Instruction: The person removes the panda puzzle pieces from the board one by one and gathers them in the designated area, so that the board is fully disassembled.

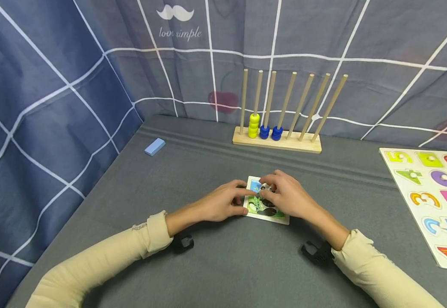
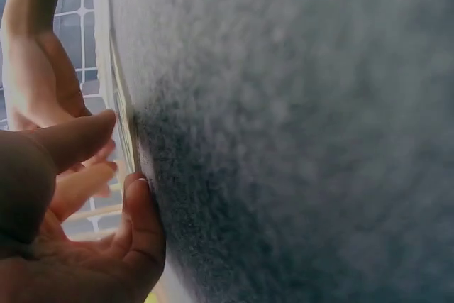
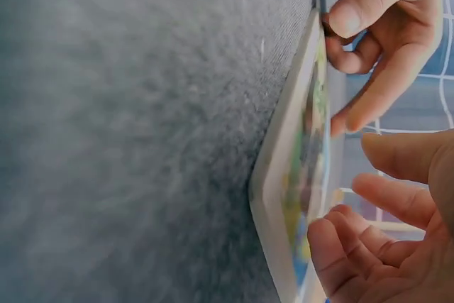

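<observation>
A small panda picture puzzle (image 1: 266,218) with a pale frame lies flat on the grey table. My left hand (image 1: 223,202) holds its left edge with the thumb and a curled finger, while the index finger reaches over the picture. Over the upper part of the puzzle, my right hand (image 1: 290,197) has its thumb and index finger close to the left index fingertip. In the right wrist view, the fingers of my right hand (image 3: 390,232) are loosely bent and spread above the puzzle board (image 3: 273,214). No piece shows between them. The left wrist view catches the board's thin edge (image 2: 126,115).
Behind the puzzle stands a wooden peg rack (image 1: 277,143) with yellow and blue beads on some pegs. A light blue block (image 1: 155,146) lies at the far left. To the right is a number puzzle board (image 1: 419,214). A grid-patterned curtain (image 1: 192,77) borders the table.
</observation>
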The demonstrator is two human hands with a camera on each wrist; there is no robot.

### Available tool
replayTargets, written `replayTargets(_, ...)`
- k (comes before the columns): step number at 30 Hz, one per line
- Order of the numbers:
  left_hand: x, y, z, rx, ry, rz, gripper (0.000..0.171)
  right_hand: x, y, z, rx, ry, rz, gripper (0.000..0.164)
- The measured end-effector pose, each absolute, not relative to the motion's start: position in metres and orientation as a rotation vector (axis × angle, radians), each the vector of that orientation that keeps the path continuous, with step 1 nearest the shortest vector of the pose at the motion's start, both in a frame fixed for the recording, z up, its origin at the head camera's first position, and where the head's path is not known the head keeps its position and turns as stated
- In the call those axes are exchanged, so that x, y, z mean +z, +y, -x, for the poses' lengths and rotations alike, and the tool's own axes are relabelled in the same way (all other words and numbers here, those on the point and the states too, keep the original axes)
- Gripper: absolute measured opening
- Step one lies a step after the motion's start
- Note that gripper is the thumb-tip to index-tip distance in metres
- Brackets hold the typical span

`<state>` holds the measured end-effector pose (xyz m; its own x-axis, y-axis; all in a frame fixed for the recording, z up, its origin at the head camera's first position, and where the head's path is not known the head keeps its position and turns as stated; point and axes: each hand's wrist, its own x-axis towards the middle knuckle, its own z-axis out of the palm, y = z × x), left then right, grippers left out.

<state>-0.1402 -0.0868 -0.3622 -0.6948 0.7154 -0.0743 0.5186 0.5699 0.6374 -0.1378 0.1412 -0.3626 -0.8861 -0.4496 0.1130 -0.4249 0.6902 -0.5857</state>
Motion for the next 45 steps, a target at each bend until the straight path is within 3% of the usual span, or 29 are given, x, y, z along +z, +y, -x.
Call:
replayTargets(6, -0.361, -0.084, 0.144, 0.714, 2.495, -0.982, 0.049, -0.366, 0.134, 0.153, -0.941, 2.793, 0.694, 0.028)
replayTargets(30, -0.361, -0.083, 0.141, 0.659, 2.517, -0.997, 0.042, -0.37, 0.136, 0.154, -0.981, 2.728, 0.658, 0.037)
replayTargets(45, -0.363, -0.084, 0.142, 0.668, 2.516, -1.037, 0.041, -0.369, 0.135, 0.161, -1.031, 2.689, 0.684, 0.033)
